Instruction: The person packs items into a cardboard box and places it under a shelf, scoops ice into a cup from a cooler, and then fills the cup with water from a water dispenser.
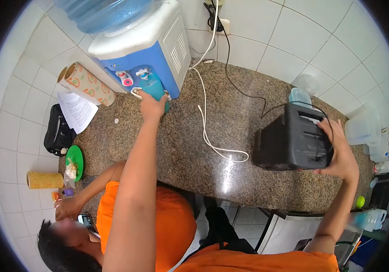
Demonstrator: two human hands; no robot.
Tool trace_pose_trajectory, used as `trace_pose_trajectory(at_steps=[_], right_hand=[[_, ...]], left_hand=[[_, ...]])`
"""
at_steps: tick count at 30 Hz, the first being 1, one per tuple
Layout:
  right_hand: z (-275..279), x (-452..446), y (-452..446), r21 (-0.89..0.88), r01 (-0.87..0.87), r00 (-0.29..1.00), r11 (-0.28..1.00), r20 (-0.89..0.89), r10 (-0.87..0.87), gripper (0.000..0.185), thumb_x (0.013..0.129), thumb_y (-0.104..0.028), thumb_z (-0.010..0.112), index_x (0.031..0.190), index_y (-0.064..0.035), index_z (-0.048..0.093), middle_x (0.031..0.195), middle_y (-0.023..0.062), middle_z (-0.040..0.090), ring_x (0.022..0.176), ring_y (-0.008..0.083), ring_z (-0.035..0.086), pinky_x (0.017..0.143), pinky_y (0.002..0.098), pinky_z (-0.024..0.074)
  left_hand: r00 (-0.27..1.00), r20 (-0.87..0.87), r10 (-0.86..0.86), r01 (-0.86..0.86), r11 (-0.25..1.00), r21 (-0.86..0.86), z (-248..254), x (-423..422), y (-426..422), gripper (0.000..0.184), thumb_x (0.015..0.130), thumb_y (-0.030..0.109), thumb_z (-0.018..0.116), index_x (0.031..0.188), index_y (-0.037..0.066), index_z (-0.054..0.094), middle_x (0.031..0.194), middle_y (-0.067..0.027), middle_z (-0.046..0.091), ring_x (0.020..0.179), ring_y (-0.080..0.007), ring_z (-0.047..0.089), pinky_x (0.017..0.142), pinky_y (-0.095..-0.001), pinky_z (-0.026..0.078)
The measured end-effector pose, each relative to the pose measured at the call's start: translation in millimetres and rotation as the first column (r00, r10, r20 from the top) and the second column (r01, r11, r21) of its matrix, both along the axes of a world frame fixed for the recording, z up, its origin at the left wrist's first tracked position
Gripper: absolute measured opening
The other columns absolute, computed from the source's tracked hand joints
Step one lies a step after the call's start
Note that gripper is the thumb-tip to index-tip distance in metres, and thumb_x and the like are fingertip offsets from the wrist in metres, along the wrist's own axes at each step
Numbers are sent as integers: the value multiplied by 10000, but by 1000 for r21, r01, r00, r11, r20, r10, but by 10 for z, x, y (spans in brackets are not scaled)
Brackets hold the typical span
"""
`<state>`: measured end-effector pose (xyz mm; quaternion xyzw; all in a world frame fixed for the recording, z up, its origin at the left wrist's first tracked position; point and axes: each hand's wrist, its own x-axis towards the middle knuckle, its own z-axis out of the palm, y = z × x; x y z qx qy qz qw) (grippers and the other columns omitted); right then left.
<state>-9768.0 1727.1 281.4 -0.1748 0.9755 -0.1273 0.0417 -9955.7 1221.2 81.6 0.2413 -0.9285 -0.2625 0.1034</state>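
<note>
My left hand [153,106] is wrapped round a teal bottle [151,86], held upright under a tap [142,73] of the blue and white water dispenser [158,50]. Whether water is running cannot be made out. Over on the right, my right hand [343,152] grips the side of a black box-shaped device [289,140], fingers at its upper edge and thumb lower down. A thin black cord [244,93] runs by this device, which rests on the granite counter.
Across the granite counter [181,149] lies a loose white cable [206,131]. Paper rolls [88,84], printed sheets [77,111], a black pouch [58,131] and a green plate [76,158] line the left. Plastic containers [362,129] stand right. A person in orange [167,226] is close on my left.
</note>
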Motion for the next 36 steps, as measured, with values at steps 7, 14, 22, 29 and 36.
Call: trace_pose_trajectory(at_steps=[7,14,22,29,36], right_hand=[[48,339,309,26,176,980,984,89,-178,1370,313,-371,930,1520,-53,364,1562,189,365,1506,384,212,1232,503,125],[134,891,175,-482,165,817,860,-421,-393,848,768,-498,782,1381,10,487,1449,210,471,1364,370,425,1155,543,271],[-1474,927,-1571,-663,-2,995,749,74,68,268,793,-100,771,1037,-39,678,744,83,627,657,221,621,606,341,490],[-2666,916,-1777,-500,111,989,859,-27,-143,263,858,-225,723,747,-73,538,667,107,567,574,310,578,538,413,466],[-2737,911,-1685,-622,110,991,775,7,-134,404,763,-305,793,650,-87,472,579,91,498,496,302,524,483,400,418]], left_hand=[[1000,-7,-9,9,1000,-3,3,-1,9,1073,761,360,830,1479,-19,127,1141,-304,641,1045,-456,650,903,-486,526],[998,42,38,-38,999,-15,27,-11,30,1091,761,362,829,1494,-6,109,1144,-300,642,1052,-440,653,906,-475,531],[999,22,23,-24,999,32,40,1,43,1094,759,352,832,1497,-1,106,1173,-310,628,1082,-448,640,931,-479,522],[999,31,21,-21,1000,15,2,-2,18,1104,763,353,830,1498,-18,95,1214,-326,602,1122,-448,622,954,-481,507],[1000,-14,-14,14,999,29,-40,-23,-20,1169,762,363,829,1522,-52,44,1221,-334,595,1135,-451,612,953,-471,505]])
